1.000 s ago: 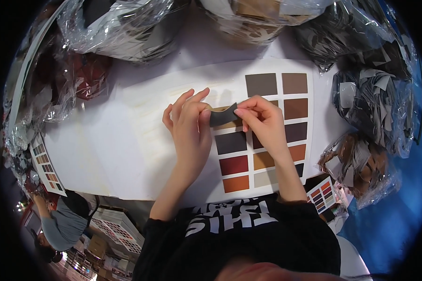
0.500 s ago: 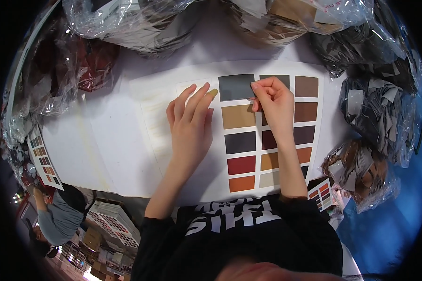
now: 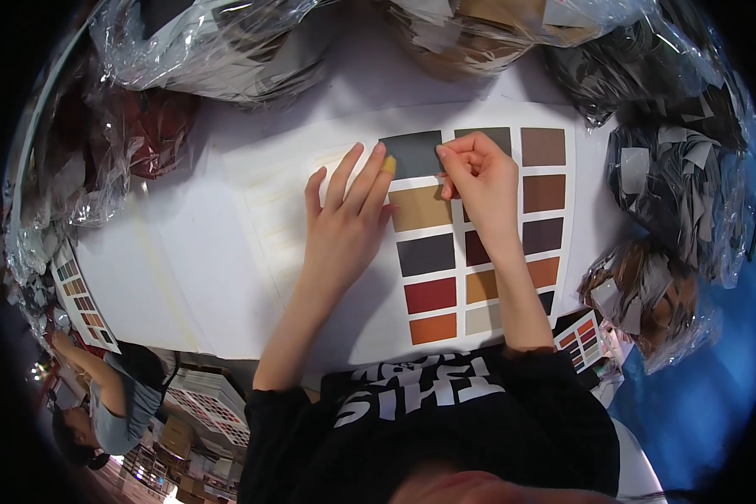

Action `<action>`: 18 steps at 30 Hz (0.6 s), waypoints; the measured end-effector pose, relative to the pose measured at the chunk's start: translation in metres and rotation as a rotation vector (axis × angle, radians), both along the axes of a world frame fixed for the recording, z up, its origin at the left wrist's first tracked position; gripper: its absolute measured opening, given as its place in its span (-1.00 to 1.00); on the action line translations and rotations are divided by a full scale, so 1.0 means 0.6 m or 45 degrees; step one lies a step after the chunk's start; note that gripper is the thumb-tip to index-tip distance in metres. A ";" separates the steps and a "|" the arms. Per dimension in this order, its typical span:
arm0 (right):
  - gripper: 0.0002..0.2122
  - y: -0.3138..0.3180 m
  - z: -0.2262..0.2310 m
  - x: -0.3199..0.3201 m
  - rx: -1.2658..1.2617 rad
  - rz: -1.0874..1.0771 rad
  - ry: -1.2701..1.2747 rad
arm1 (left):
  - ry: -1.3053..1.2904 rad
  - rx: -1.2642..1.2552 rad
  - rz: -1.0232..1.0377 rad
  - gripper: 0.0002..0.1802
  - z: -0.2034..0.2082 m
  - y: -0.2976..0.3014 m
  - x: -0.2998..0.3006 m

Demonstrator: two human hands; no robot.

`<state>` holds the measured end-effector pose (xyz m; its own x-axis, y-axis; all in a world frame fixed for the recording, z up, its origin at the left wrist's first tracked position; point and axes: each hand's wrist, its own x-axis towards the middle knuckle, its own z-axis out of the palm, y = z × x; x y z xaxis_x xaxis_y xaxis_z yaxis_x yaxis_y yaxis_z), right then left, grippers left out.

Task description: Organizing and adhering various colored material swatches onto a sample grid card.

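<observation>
The swatch card [image 3: 389, 296] lies on the table [image 3: 185, 311], lower rows nearest the wearer; the right forearm [image 3: 525, 307] passes over them, and dragging contact could scuff or lift a swatch edge. Farther up, the dark grey swatch [image 3: 412, 154] is at the top of the leftmost swatch column, above the tan swatch [image 3: 422, 208]. The left hand [image 3: 344, 223] is spread, its yellow fingertip cover [image 3: 390, 165] at the swatch's left edge. The right hand [image 3: 483, 189] pinches the right edge; uneven pressure between hands could skew the swatch. Whether its underside fully contacts the card is unclear. Beyond, a slumping clear plastic bag [image 3: 466, 42] could shed pieces onto the card.
</observation>
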<state>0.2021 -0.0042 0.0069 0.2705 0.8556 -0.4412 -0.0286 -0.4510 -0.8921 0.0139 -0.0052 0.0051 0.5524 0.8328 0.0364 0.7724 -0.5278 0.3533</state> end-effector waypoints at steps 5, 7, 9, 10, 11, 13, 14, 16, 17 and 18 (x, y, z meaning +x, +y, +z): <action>-0.90 0.001 0.002 -0.002 -0.006 0.004 -0.054 | 0.059 0.000 0.019 -0.45 0.002 -0.004 0.009; -0.89 -0.001 -0.005 -0.004 0.042 0.054 -0.229 | 0.111 0.052 0.009 -0.40 0.004 -0.006 0.022; -0.88 -0.002 -0.004 -0.008 0.089 0.103 -0.402 | 0.064 0.010 -0.064 -0.39 -0.005 -0.007 0.041; -0.86 -0.002 0.001 -0.011 0.115 0.181 -0.660 | 0.016 -0.037 -0.127 -0.37 -0.010 -0.005 0.051; -0.85 -0.002 0.004 -0.011 0.138 0.260 -0.918 | 0.005 -0.039 -0.151 -0.34 -0.013 -0.002 0.059; -0.83 -0.007 0.008 -0.001 0.149 0.232 -0.972 | -0.001 -0.043 -0.173 -0.34 -0.013 0.001 0.068; -0.84 -0.012 0.016 0.007 0.127 0.202 -0.917 | -0.008 -0.051 -0.184 -0.33 -0.012 0.003 0.072; -0.84 -0.029 0.020 0.022 0.130 0.152 -0.817 | -0.032 -0.066 -0.218 -0.33 -0.009 0.005 0.080; -0.84 -0.040 0.021 0.028 0.135 0.141 -0.815 | -0.058 -0.086 -0.241 -0.33 -0.007 0.006 0.083; -0.84 -0.051 0.023 0.032 0.164 0.153 -0.755 | -0.055 -0.076 -0.250 -0.33 -0.006 0.008 0.086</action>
<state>0.2215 -0.0347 0.0205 0.3365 0.9318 -0.1362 0.5332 -0.3078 -0.7880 0.0654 -0.0004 0.0014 0.7032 0.7108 0.0171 0.6403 -0.6436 0.4192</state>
